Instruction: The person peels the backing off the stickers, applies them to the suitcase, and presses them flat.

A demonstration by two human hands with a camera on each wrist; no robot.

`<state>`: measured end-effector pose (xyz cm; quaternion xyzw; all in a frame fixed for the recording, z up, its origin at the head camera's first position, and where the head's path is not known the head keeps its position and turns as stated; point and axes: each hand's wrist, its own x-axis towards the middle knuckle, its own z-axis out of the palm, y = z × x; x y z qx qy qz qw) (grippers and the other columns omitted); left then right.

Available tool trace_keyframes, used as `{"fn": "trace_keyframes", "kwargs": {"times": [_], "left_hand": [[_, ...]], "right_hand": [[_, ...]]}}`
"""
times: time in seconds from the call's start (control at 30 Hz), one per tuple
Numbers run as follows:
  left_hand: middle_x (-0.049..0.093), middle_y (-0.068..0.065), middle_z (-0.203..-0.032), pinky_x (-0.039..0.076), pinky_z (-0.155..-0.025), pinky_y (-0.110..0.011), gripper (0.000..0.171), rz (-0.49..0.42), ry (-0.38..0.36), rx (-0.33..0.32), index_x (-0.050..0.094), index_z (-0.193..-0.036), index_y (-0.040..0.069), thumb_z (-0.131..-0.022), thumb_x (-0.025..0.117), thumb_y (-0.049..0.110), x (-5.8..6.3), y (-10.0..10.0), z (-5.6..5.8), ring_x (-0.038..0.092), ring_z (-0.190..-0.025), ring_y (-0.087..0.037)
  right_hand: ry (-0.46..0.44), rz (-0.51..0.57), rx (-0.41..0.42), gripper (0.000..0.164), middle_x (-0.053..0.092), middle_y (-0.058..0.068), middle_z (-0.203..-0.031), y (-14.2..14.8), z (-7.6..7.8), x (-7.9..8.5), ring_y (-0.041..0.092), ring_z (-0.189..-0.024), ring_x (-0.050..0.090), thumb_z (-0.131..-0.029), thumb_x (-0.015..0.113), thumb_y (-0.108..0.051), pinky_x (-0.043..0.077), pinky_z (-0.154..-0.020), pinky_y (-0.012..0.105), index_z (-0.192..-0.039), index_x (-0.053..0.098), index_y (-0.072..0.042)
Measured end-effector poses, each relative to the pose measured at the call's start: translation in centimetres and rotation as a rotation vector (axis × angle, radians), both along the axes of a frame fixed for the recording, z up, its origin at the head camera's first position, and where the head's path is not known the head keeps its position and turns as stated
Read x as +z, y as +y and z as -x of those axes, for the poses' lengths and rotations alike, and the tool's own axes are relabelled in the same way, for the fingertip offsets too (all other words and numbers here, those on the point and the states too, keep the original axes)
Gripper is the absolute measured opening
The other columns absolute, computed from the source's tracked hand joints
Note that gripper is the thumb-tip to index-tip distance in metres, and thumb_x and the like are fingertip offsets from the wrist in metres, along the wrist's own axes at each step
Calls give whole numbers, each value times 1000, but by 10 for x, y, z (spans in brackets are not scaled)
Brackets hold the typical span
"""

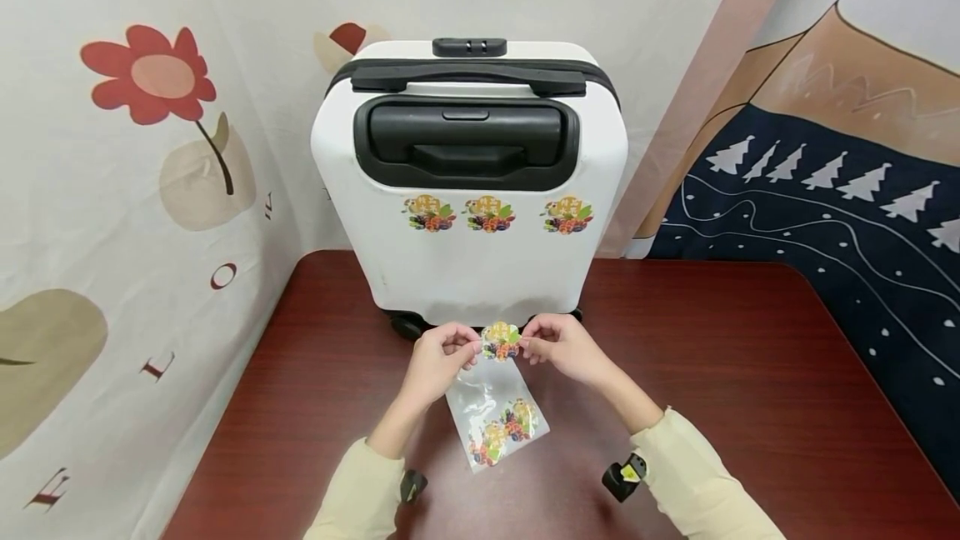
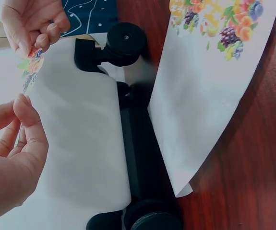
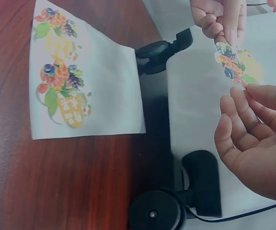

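Observation:
A colourful fruit sticker is stretched between both hands, low in front of the white suitcase. My left hand pinches its left edge between thumb and forefinger. On the other side, my right hand pinches the right edge the same way. The right wrist view shows the sticker with its printed fruit between the fingertips. Below the hands lies a sticker sheet, slightly curled, with two fruit stickers left near its lower edge. Three matching stickers sit in a row on the suitcase, under its black handle recess.
The suitcase stands upright at the back of a red-brown table, its black wheels at the bottom. Printed cloth hangs behind and to the left. A dark blue patterned cloth hangs at the right.

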<state>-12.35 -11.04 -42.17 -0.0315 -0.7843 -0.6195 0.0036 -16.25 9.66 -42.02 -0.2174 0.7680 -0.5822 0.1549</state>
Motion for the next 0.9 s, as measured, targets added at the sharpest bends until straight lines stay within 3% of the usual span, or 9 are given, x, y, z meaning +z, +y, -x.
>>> {"fn": "trace_keyframes", "kwargs": {"times": [0.13, 0.27, 0.43, 0.63, 0.9], "left_hand": [[61, -9, -68, 51, -56, -33, 5, -6, 13, 27, 62, -83, -9, -80, 63, -5, 3, -1, 2, 59, -61, -30], [61, -6, -69, 51, -58, -33, 4, -6, 21, 42, 64, -83, -4, -81, 66, -1, 6, -1, 7, 59, -62, -26], [62, -12, -71, 52, -58, -32, 5, -4, 72, 31, 65, -83, 0, -82, 67, 4, 13, 5, 12, 60, -62, -27], [63, -12, -72, 51, -57, -27, 7, 33, 141, -3, 65, -86, 0, -83, 66, 7, 24, 17, 21, 59, -60, -17], [64, -13, -72, 46, -52, -23, 7, 95, 221, -18, 66, -85, 3, -85, 65, 10, 37, 36, 34, 60, -62, -28]], "right_hand": [[9, 9, -11, 11, 61, 11, -72, -2, 2, 4, 19, -63, 58, -87, 58, -1, 53, -62, 34, -85, 59, 9], [22, 18, -33, 9, 61, 12, -72, -2, 4, 10, 20, -62, 58, -86, 59, 0, 52, -61, 32, -85, 60, 9], [54, 21, -76, 7, 61, 11, -70, 2, 7, 18, 20, -60, 58, -85, 59, 2, 52, -59, 31, -84, 60, 8], [88, 6, -133, 7, 61, 12, -70, 16, 12, 28, 19, -60, 58, -85, 59, 1, 50, -57, 28, -84, 62, 8], [142, 2, -199, 8, 61, 12, -71, 35, 18, 45, 20, -62, 58, -86, 61, -3, 51, -58, 28, -86, 63, 5]]}}
